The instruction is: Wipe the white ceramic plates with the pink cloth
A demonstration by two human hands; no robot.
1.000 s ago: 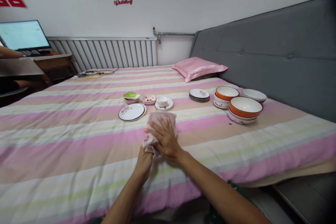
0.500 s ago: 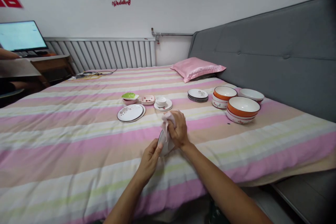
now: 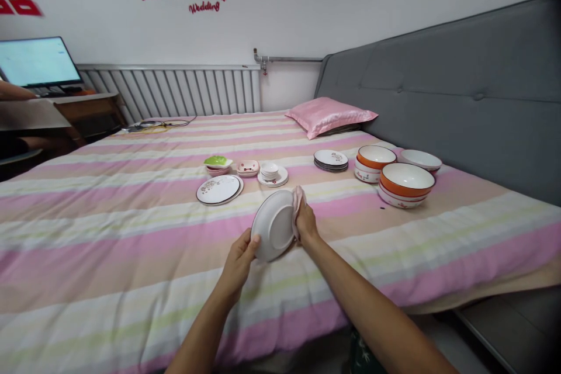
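A white plate (image 3: 268, 219) with a dark rim is held tilted above the bed, its underside with the round foot ring facing me. My left hand (image 3: 240, 257) grips its left edge, thumb on the underside. At the opposite edge, my right hand (image 3: 305, 223) is closed on a pale pink cloth (image 3: 298, 201) pressed against the rim. Beyond the hands lie two flat plates, the upper one a flowered plate (image 3: 218, 189), and a stack of small white dishes (image 3: 269, 171) on white plates.
Orange-and-white bowls (image 3: 407, 184) stand in stacks at right, near a pile of dark-rimmed plates (image 3: 331, 159). Further left are a green leaf-shaped dish (image 3: 217, 161) and pink square dishes (image 3: 248, 167). A pink pillow (image 3: 329, 115) lies by the grey headboard (image 3: 460, 82). A person's arm (image 3: 15, 92) shows far left.
The plate has turned so its underside faces me. My right hand and the cloth have moved from over the plate to its right edge; my left hand shifted slightly left.
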